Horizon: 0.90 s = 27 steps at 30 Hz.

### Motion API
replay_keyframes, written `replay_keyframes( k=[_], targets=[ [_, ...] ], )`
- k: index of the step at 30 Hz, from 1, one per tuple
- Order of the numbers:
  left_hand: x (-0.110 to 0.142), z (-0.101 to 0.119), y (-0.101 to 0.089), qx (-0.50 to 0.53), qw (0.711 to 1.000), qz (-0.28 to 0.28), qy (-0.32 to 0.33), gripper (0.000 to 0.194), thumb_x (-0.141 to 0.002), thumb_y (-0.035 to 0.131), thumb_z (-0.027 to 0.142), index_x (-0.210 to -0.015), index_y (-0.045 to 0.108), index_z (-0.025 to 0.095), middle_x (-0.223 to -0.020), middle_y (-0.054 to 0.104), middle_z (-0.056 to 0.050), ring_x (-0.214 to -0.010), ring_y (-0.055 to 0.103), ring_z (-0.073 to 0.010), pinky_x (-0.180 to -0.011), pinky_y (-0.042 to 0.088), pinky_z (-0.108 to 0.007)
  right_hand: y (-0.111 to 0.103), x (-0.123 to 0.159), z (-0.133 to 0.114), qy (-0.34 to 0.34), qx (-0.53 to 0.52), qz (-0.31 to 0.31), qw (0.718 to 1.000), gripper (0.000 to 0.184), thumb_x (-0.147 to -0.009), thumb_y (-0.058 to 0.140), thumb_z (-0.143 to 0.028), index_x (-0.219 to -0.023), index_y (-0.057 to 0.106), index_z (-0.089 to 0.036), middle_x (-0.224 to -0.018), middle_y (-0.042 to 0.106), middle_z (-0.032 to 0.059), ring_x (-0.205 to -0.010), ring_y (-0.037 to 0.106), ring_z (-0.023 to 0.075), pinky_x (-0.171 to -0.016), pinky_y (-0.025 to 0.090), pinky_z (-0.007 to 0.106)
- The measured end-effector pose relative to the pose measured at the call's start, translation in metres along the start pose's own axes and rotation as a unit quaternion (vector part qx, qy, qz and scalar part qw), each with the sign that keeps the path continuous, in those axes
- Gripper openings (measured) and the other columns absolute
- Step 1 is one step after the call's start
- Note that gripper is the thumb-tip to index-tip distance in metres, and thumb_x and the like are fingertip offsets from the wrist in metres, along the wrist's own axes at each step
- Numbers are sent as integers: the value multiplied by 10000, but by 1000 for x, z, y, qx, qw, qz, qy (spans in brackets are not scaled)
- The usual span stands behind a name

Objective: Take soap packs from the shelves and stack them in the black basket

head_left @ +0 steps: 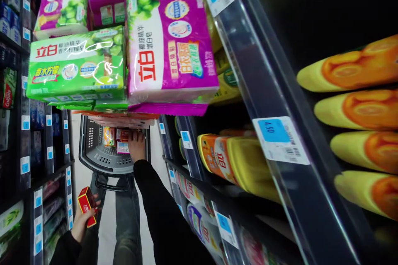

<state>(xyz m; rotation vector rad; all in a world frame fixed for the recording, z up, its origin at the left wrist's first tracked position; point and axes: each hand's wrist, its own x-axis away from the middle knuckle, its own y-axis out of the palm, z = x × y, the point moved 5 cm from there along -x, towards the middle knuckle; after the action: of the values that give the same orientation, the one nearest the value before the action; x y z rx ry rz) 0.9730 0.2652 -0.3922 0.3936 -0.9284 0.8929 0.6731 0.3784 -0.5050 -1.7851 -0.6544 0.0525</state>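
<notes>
Soap stack: right up close, a purple Liby soap pack [174,49] and a green Liby lemon soap pack [76,66] sit side by side, glossy wrap catching the light, more purple packs [64,4] behind them.
Price rail: sloping down the right, a tag reading 4.50 [281,138], with yellow bottles [357,66] bearing orange-slice prints beyond it.
Left hand: here it is, low on the left, the left hand [83,218] closed around a small red box [87,206] with yellow edges; the thumb lies across it, other fingers wrap the right side, and the box tilts, well clear of the basket.
Legs: grey trousers [126,215] between the two arms, pale floor [106,215] around them.
Right hand: black sleeve [160,205] reaching out, the right hand [137,145] over the basket's right side, fingers bent down at the boxes; whether they grip one, I can't tell.
Basket: a grey shopping basket [108,169] on the floor, perforated walls, and inside it dark red boxes [123,136], a pink-and-lilac box [123,148] and an orange-and-yellow pack [109,136], close together.
</notes>
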Motion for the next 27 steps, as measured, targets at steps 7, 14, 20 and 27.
replay_keyframes(
  k=[7,14,20,27],
  targets=[
    [-1,17,22,-44,999,5,8,682,-490,840,275,-1086,522,178,-1006,670,-101,-883,666,-308,-607,568,-353,-2,-1,0,17,-4,11,1000,459,-891,314,-58,-1315,485,-101,-1359,457,231,-1210,421,354,-930,358,469],
    [-10,60,64,-121,989,-61,63,695,-501,830,184,-1108,494,212,-918,685,-22,-787,644,-202,-693,530,-289,-2,-6,10,45,-5,35,998,390,-904,381,-65,-1282,474,-54,-1268,513,226,-1087,520,297,-881,412,426],
    [-14,70,80,-176,975,-112,81,648,-537,821,246,-1080,470,203,-958,655,-43,-847,638,-215,-743,528,-322,9,-14,21,30,-36,53,997,356,-894,537,-187,-1236,500,-95,-1222,543,159,-1063,549,255,-873,455,411],
    [-16,66,90,-269,945,-127,133,706,-623,739,342,-1198,352,206,-936,630,-48,-816,630,-210,-759,530,-365,12,-7,30,22,-98,81,992,366,-871,524,-88,-1237,513,-102,-1237,559,169,-1112,540,267,-939,439,449]
  ],
)
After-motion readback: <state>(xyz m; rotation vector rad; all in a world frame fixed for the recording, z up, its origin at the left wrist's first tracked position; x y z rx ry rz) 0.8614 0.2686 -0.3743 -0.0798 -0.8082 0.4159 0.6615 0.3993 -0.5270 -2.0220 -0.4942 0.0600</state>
